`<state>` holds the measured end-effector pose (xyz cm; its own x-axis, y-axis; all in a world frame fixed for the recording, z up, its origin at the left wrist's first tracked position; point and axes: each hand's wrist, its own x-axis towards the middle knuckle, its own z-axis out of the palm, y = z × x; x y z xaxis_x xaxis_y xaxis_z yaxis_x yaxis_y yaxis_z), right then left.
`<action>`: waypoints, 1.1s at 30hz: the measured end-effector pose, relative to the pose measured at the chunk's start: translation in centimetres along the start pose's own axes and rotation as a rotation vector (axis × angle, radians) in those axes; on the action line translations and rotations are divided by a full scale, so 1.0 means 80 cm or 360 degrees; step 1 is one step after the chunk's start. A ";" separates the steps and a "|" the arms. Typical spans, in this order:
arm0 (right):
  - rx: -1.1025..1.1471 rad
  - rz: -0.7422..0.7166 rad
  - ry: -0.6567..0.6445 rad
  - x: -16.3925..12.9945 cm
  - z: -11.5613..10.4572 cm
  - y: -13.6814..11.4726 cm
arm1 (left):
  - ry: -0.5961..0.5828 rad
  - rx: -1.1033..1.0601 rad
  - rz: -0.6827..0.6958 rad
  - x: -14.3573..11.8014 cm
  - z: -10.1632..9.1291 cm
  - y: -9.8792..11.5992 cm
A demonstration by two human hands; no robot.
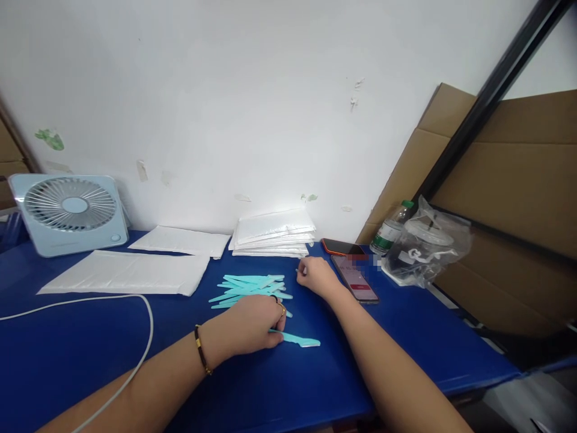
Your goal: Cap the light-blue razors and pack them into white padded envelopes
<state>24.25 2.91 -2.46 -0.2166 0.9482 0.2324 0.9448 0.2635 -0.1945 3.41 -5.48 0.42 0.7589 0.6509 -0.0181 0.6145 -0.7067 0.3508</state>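
Note:
My left hand is closed in a pinch on the handle of a teal eyebrow razor, whose blade end points right, just above or on the blue table. Behind that hand lies a loose pile of similar teal razors, partly hidden by my fingers. My right hand is farther back, to the right of the pile, with its thumb and fingers pressed together. A tiny pale bit shows at its fingertips, too small to name.
White padded mailers lie left, with a stack of white mailers against the wall. A blue fan and white cable are left. Phones, a bottle and a bagged cup stand or lie right.

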 end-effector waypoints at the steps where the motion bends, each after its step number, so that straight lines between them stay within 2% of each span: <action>1: 0.0236 0.0022 0.0034 0.000 -0.002 0.004 | 0.0017 0.0022 0.0009 0.001 0.001 -0.001; 6: 0.1650 0.0096 0.0098 -0.008 -0.027 0.017 | 0.0240 -0.0085 -0.0125 0.008 -0.007 -0.019; 9: 0.2038 0.0064 0.0119 -0.016 -0.045 0.009 | 0.0424 -0.0330 -0.0246 0.011 -0.018 -0.036; 13: 0.2132 0.0007 0.0206 -0.022 -0.054 -0.005 | 0.0536 -0.0595 -0.0405 0.010 -0.027 -0.051; 20: 0.2066 -0.0081 0.0299 -0.021 -0.050 -0.010 | 0.0455 -0.0818 -0.0515 0.007 -0.032 -0.052; 27: 0.2008 -0.0142 0.0220 -0.022 -0.046 -0.009 | 0.0461 -0.0853 -0.0483 0.007 -0.031 -0.057; 33: 0.1955 -0.0123 0.0247 -0.021 -0.044 -0.005 | 0.0485 -0.0865 -0.0461 0.007 -0.031 -0.061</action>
<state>25.12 0.56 0.61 -0.1512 0.9137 0.3771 0.0566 0.3889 -0.9195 0.28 -0.96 1.02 0.4367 0.8979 0.0545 0.5278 -0.3049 0.7928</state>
